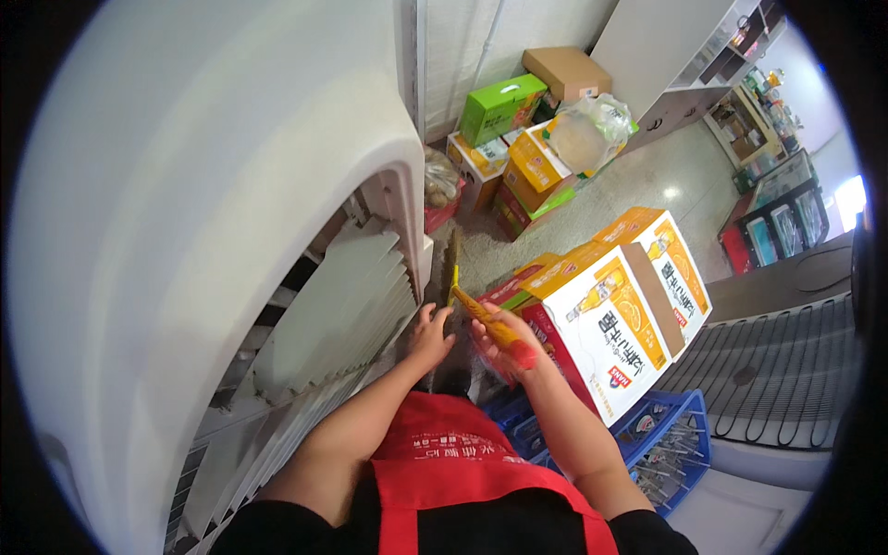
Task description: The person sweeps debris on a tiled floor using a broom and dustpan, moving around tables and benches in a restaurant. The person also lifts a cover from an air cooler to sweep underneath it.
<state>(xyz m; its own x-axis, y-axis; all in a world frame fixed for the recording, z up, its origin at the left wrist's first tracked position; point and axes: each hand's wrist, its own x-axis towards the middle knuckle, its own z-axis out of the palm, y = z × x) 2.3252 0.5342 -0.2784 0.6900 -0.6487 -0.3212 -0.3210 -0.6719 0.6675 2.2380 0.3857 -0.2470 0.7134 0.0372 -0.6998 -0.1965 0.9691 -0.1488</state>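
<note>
My right hand (510,336) is closed around the orange-yellow handle of a brush-like tool (479,309) with a red end. The tool's narrow far part reaches forward beside the white appliance, and I cannot tell its exact kind. With fingers apart, my left hand (430,340) is just left of the tool and appears to hold nothing. To its left is the louvred opening (340,305) of a large white appliance housing (229,139). Dark gaps and dirt show between its slats.
Stacked cardboard drink cartons (603,333) stand close on my right, above a blue plastic crate (694,430) of glass bottles. A black wire condenser grid (756,374) is further right. Ahead are more boxes (534,166), a green carton (499,107) and a plastic bag (590,132) on the speckled floor (645,184).
</note>
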